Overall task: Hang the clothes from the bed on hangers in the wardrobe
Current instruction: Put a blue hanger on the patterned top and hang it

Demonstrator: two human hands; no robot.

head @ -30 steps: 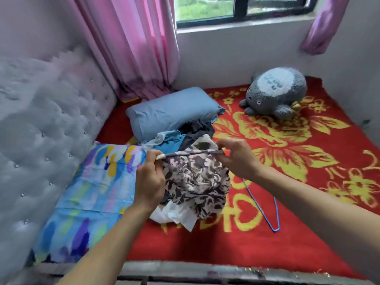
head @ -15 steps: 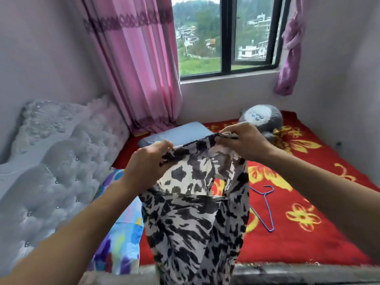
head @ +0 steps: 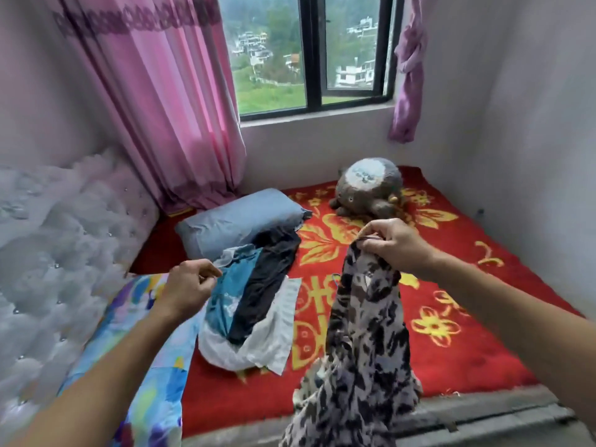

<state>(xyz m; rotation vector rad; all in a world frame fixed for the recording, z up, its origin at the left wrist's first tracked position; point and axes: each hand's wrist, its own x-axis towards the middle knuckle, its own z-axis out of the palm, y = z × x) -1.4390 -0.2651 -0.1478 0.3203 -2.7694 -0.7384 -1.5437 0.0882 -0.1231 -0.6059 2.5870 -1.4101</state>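
Note:
My right hand (head: 392, 245) grips the top of a black-and-white patterned garment (head: 364, 343), which hangs down in front of the red bed cover (head: 451, 285). My left hand (head: 187, 287) hovers over the left side of the bed, fingers loosely curled, holding nothing. Between the hands lies a pile of clothes (head: 254, 304): a teal piece, a black piece and a white one. A small bit of the blue wire hanger (head: 335, 279) shows just left of the hanging garment; the rest is hidden behind it. No wardrobe is in view.
A blue pillow (head: 238, 221) and a grey plush toy (head: 367, 188) lie at the back of the bed. A colourful pillow (head: 145, 366) sits at the left by the tufted headboard (head: 58, 253). Pink curtains (head: 167, 101) flank the window (head: 309, 50).
My left hand has let go of the patterned garment and moved left. The garment now hangs from my right hand alone, shifted right, uncovering the clothes pile.

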